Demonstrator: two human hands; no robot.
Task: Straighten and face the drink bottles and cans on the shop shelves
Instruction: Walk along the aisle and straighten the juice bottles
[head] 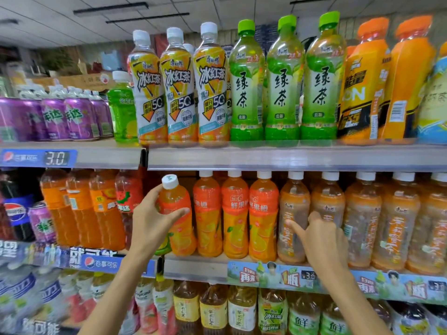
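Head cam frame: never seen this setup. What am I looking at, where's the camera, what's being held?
There is no robot here. A person wears one wide-angle camera on the head, looking forward and down, so the two bare arms reach in from the bottom edge. The wide lens bends the shelves.

The scene is a shop drinks display. The top shelf carries purple cans, iced tea bottles with white caps, green tea bottles and orange bottles at the right.

On the middle shelf, the left hand grips an orange juice bottle that tilts left, out of line with its upright neighbours. The right hand holds nothing; its fingers point at or touch a brown tea bottle.

A lower shelf holds more bottles.
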